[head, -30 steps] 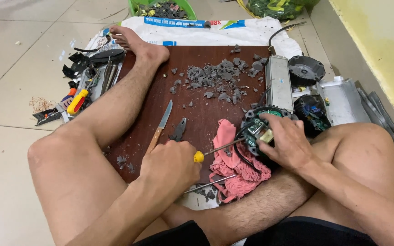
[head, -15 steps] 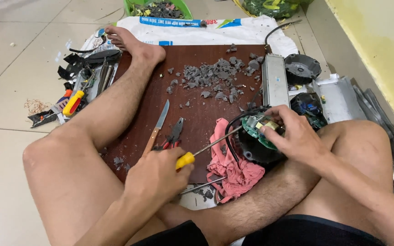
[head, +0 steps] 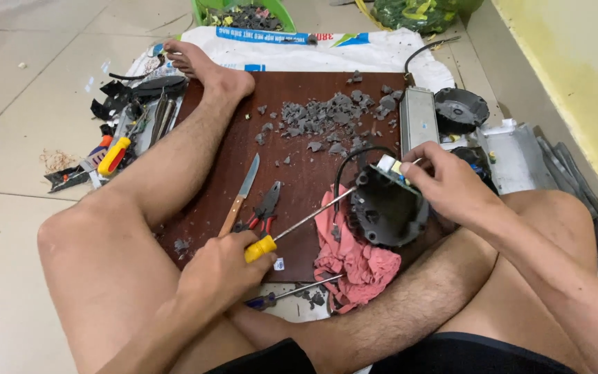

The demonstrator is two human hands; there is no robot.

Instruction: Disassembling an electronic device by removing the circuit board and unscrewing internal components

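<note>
Head view, left hand (head: 219, 273) fisted round yellow-handled screwdriver (head: 292, 228), right hand (head: 448, 183) pinching black housing (head: 385, 208).

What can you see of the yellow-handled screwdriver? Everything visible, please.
The screwdriver has a yellow handle and a long, thin, bare metal shaft. The left hand is closed around the handle, leaving only its front end showing. It lies at a shallow slant over the dark wooden board, shaft running up and right past the pink rag, tip at the rim of the black round housing held by the right hand. The tip itself is too small to make out.
</note>
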